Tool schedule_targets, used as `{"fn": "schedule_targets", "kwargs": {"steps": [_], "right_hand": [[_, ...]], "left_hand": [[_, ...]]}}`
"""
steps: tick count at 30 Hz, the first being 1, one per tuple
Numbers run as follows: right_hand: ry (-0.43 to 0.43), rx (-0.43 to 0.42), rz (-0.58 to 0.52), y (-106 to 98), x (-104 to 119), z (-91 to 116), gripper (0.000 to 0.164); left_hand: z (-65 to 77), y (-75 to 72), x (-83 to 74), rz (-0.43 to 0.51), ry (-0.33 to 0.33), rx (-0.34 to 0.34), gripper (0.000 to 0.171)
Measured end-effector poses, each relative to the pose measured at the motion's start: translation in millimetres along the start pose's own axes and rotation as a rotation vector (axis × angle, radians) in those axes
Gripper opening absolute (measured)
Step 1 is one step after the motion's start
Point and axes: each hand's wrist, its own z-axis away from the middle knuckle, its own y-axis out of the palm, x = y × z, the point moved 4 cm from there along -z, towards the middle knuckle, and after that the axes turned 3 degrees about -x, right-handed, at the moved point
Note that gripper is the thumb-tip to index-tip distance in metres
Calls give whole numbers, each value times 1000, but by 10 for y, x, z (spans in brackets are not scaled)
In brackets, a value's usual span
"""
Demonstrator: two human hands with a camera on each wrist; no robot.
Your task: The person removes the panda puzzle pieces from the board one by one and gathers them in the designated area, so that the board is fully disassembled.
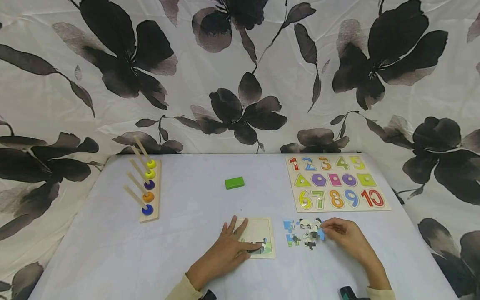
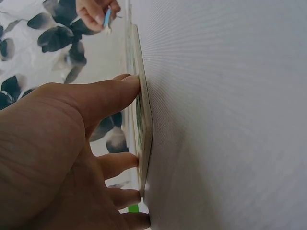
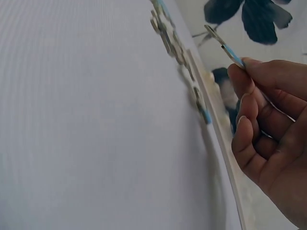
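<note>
- Head view: left hand [image 1: 228,252] lying flat at lower centre, fingers spread and pressing on the puzzle tray [image 1: 258,236], one piece already seated in its lower right corner
- Just right of the tray, loose puzzle pieces [image 1: 303,234] clustered on the table [image 1: 112,241]; right hand [image 1: 346,237] at the cluster's right edge, fingertips pinching a blue-edged puzzle piece [image 1: 320,233]
- Left wrist view: straight fingers [image 2: 120,88] touching the tray [image 2: 144,120] face, tray looking thin, stiff and flat on the cloth, likely prone to sliding unless pressed
- Right wrist view: piece [image 3: 225,45] at upper right, lifted clear of the table, nipped at one end between thumb and forefinger [image 3: 240,76]
- Probably light, rigid card or thin wood, small tabs; best taken by the edges, not the knobs
</note>
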Motion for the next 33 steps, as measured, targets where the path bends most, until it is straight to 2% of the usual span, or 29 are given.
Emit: {"fn": "schedule_targets", "kwargs": {"steps": [8,12,19,26,33], "right_hand": [[73,-3,58,-135,-164,62,16],[101,32,57,-145,-236,81,15],[103,94,77,-87,-252,59,11],[43,88,106,-66,-212,46,9],[56,54,133,-49,-212,38,9]], "left_hand": [[3,-9,-4,4,-2,-1,36],[6,-10,-5,6,-3,0,36],[4,-8,-3,7,3,-6,36],[2,-2,4,4,3,-5,37],[4,-1,16,11,0,-11,38]]}}
